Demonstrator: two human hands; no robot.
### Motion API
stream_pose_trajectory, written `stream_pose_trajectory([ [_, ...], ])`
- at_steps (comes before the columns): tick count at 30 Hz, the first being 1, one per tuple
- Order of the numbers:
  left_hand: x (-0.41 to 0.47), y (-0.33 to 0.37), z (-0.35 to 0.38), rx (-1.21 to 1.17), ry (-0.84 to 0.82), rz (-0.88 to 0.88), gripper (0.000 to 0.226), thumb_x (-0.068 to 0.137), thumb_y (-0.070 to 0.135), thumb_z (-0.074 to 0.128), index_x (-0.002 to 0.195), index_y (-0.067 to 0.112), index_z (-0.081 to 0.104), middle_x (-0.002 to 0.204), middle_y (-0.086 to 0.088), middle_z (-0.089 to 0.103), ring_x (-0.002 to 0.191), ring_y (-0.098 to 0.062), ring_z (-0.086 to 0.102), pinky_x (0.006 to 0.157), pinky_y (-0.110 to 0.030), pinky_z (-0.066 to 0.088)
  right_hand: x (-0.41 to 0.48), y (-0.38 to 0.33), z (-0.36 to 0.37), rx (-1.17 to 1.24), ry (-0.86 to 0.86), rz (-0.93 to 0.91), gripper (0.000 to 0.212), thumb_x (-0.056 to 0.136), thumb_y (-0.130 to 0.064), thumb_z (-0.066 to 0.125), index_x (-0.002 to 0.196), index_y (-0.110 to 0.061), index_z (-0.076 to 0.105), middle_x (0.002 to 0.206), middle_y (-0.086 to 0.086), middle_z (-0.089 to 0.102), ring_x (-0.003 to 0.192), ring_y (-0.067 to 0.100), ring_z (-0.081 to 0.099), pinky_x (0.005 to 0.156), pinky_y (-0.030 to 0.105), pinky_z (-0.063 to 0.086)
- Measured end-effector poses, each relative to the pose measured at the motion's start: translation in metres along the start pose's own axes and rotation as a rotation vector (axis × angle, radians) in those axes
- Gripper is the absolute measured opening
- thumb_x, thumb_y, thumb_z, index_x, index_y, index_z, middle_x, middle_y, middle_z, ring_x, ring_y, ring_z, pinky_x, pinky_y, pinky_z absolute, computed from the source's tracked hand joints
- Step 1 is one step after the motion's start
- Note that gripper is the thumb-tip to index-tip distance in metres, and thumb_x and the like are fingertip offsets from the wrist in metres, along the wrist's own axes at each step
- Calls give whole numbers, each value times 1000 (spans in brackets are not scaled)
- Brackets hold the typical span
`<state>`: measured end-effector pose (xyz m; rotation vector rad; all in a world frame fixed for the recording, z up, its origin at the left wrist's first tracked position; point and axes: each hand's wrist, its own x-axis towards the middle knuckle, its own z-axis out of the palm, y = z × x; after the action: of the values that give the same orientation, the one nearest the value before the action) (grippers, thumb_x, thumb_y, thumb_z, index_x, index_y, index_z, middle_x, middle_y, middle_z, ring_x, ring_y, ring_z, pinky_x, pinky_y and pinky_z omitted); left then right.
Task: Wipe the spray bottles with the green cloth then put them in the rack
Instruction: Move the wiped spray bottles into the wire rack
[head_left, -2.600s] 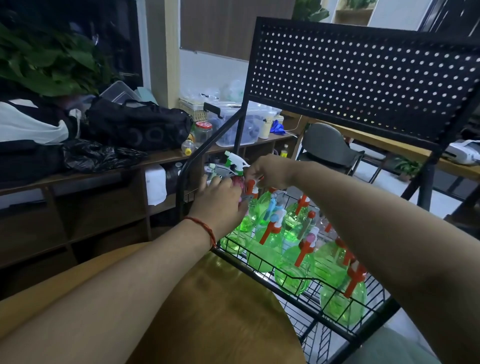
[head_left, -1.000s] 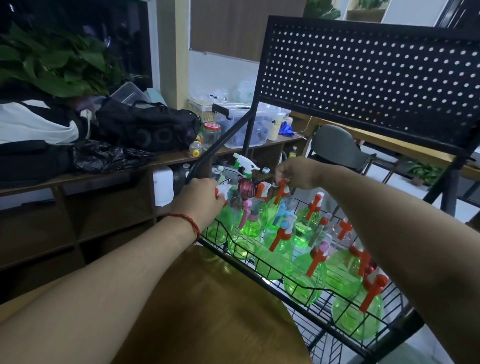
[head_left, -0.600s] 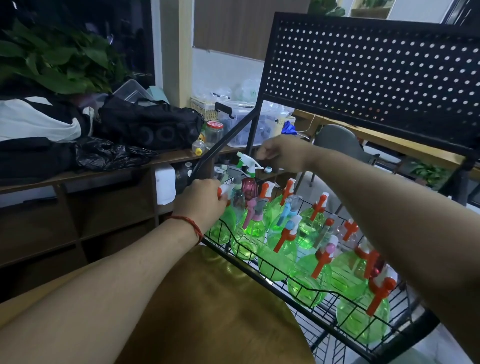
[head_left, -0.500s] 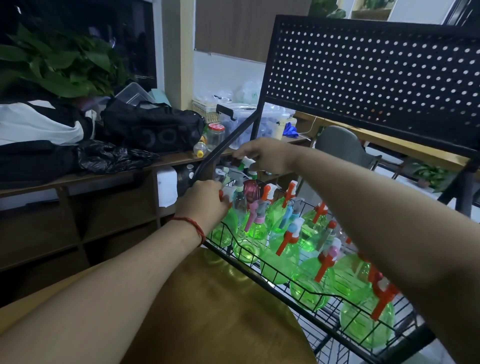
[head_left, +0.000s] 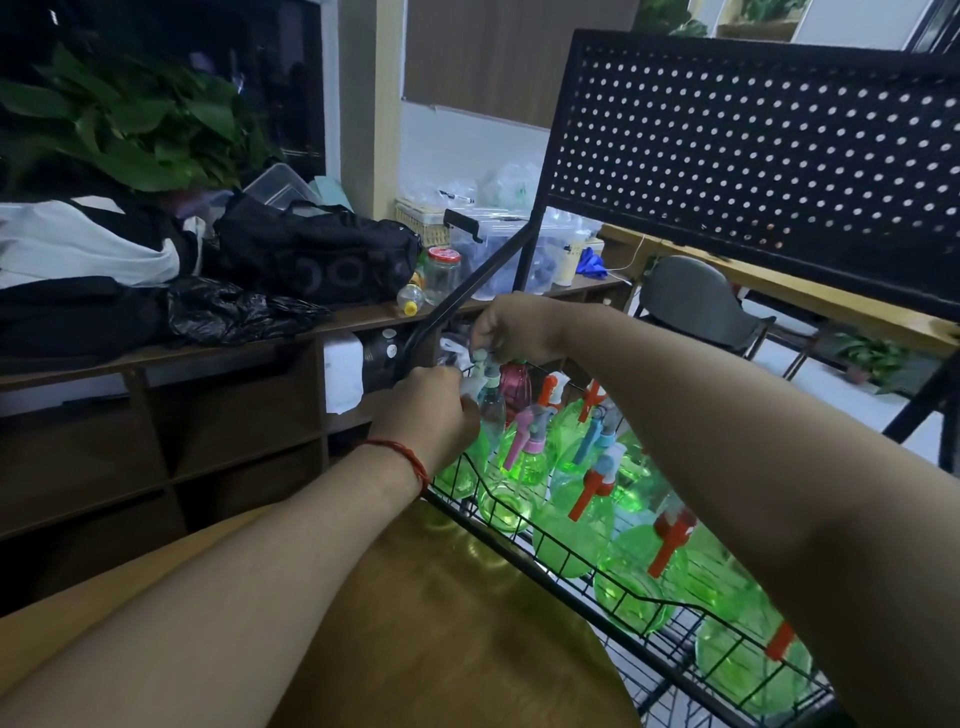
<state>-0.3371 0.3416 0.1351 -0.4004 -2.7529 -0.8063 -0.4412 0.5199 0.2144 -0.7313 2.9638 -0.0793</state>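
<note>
Translucent green plastic spray bottles (head_left: 566, 525), round-bellied w/ red, pink & blue triggers, fill the black wire rack basket (head_left: 550, 584) under & right of both hands. Left hand (head_left: 431, 410) curls round the neck of a small clear spray bottle (head_left: 491, 408) at the basket's far-left corner. Right hand (head_left: 506, 325), just above, pinches its pale sprayer head (head_left: 480, 358). Dark-red bottle (head_left: 514, 376) just right. Smooth round wooden tabletop (head_left: 457, 649) under forearms.

spray bottles (head_left: 566, 530) in rack (head_left: 753, 156) | rack right of table (head_left: 441, 649) | shelf (head_left: 234, 415) behind
</note>
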Motion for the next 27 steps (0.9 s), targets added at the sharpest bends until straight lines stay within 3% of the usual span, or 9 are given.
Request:
stream_pose_trajectory([
  [3,0,0,-1,-8,-7,-2,20,98,28,56,82,18,50,73,-3,48,73,-31,53,67,-34,43,2,4,1,-2,-4,18,27,88,2,76,108,-15,81,111,2,79,106,24,73,102,50,58],
  [8,0,0,-3,19,-15,-15,31,97,30,58,71,20,43,72,-4,48,72,-31,54,64,-34,43,8,10,5,-27,10,2,20,87,-1,76,103,-11,79,106,5,80,103,28,74,98,53,59],
  [16,-2,4,-6,17,-29,-21,39,97,27,57,65,20,35,67,-1,45,66,-28,51,60,-33,39,4,12,6,39,16,21,31,90,-5,81,117,-20,81,113,-4,79,105,17,73,104,44,57],
  [23,-3,1,-8,2,-28,-27,39,99,31,56,67,20,36,69,-6,50,64,-26,53,57,-33,39,1,8,4,40,10,16,30,91,-3,78,116,-20,80,112,-4,77,106,19,71,105,48,56],
  [25,-3,-1,-8,22,-39,-15,35,99,35,56,72,21,40,74,-7,53,70,-29,57,60,-34,45,-6,6,-3,67,-47,23,40,93,1,74,125,-22,77,124,-5,75,116,15,68,106,43,54],
  [27,-3,-4,-8,32,-25,18,31,100,46,57,84,22,46,82,-4,55,76,-30,59,64,-35,49,-13,6,-13,124,12,83,59,91,12,61,137,-24,71,135,-3,68,123,12,61,104,38,50],
])
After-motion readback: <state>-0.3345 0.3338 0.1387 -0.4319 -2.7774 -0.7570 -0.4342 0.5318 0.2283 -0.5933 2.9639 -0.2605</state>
